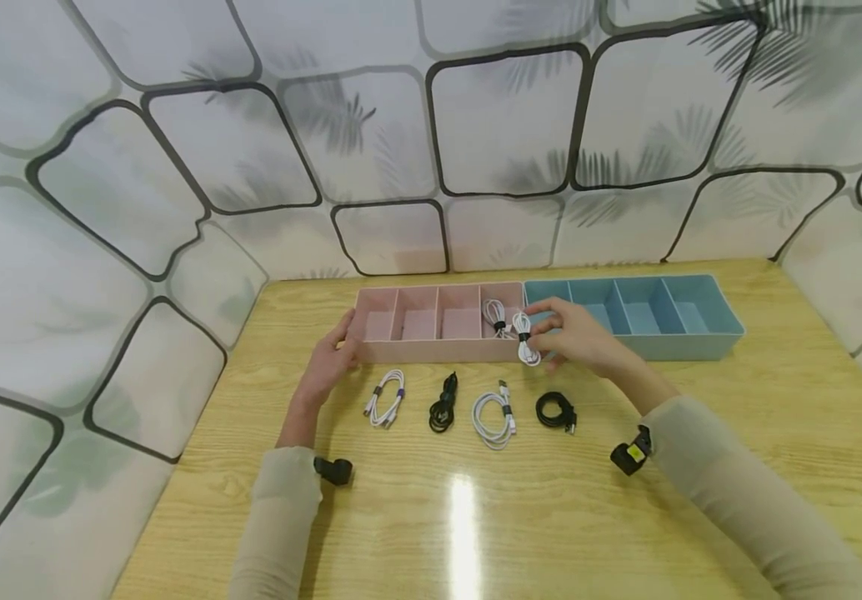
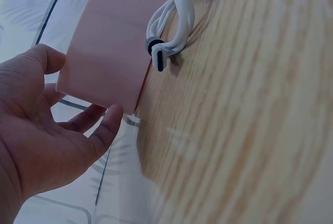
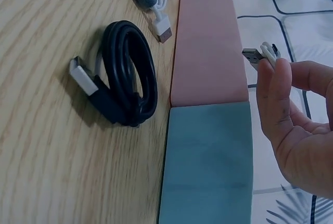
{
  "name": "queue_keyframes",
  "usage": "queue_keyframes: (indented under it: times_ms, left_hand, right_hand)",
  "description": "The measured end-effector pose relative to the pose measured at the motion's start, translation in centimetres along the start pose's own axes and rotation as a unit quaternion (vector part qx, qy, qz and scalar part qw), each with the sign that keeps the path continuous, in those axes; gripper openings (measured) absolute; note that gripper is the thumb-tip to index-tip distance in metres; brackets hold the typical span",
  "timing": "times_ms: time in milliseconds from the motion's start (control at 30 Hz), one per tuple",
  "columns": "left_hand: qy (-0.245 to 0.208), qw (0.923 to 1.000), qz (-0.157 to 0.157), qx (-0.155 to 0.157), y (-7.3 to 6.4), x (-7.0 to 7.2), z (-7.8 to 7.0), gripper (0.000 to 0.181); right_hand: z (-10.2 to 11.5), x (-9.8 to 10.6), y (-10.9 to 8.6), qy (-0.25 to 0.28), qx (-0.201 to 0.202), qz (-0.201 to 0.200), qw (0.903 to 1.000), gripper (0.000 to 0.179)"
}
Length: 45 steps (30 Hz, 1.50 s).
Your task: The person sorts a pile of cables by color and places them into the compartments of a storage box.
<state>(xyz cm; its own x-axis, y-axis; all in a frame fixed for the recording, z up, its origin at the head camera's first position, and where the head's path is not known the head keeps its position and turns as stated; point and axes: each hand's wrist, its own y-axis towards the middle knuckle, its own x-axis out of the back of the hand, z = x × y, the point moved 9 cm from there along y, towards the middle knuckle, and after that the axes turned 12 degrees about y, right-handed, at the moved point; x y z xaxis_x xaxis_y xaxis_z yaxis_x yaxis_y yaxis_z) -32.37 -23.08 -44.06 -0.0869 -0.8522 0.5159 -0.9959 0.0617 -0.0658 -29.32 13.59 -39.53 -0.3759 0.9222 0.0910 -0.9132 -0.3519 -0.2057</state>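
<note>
Beneath a wall covering (image 1: 506, 125) of dark-outlined panels and palm fronds, a pale wood tabletop (image 1: 371, 533) carries two divided trays, end to end. A person's right hand (image 1: 579, 333) pinches a bundled white cable (image 1: 523, 326) at the front of the pink tray (image 1: 431, 351), near its join with the blue tray (image 1: 686, 347); a metal plug (image 3: 252, 55) juts past the fingertips. The left hand (image 1: 328, 367) grips the pink tray's far left end between thumb and fingers. The bundle looks light and flexible, its plugs stiff; the black tie (image 1: 525, 339) at its waist seems the surest hold, since loose loops could snag. Another white cable (image 1: 494, 312) lies in the pink tray's rightmost compartment. The blue tray's leftmost compartment is partly hidden by the right hand.
</note>
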Motion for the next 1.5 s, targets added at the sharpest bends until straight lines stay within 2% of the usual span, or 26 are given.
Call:
queue_keyframes:
  times_ms: [67, 267, 500, 567, 767, 1067, 1500]
  left_hand:
    - [-0.006, 1.0000, 0.006, 0.003, -0.2, -0.1, -0.3, 0.055]
    - [-0.004, 0.9997, 0.023, 0.010, -1.7, -0.1, -2.7, 0.055]
    - [-0.003, 0.9998, 0.015, 0.008, -0.2, -0.4, 0.3, 0.055]
    - [0.005, 1.0000, 0.008, 0.002, -0.1, -0.4, 0.6, 0.055]
    - [0.020, 0.9996, -0.010, -0.017, 0.0, 0.0, 0.4, 0.055]
    - [0.018, 0.9996, -0.024, 0.002, -0.1, 0.2, 0.6, 0.054]
    - [-0.003, 0.9994, -0.034, -0.003, -0.1, 0.1, 0.2, 0.053]
  right_hand:
    - [0.0, -0.1, 0.3, 0.002, -0.003, 0.000, 1.0000, 0.059]
    - [-0.6, -0.4, 1.3, 0.009, -0.004, 0.003, 0.9999, 0.058]
    - [-1.1, -0.7, 1.9, 0.013, -0.004, 0.000, 0.9999, 0.056]
    - [-1.1, -0.8, 1.9, 0.014, -0.005, -0.001, 0.9999, 0.056]
    - [-1.1, -0.8, 2.3, 0.013, -0.004, -0.004, 0.9999, 0.057]
    - [-0.9, -1.1, 2.6, 0.018, -0.004, 0.000, 0.9998, 0.057]
    - [0.0, -2.0, 2.9, 0.009, 0.002, 0.002, 1.0000, 0.058]
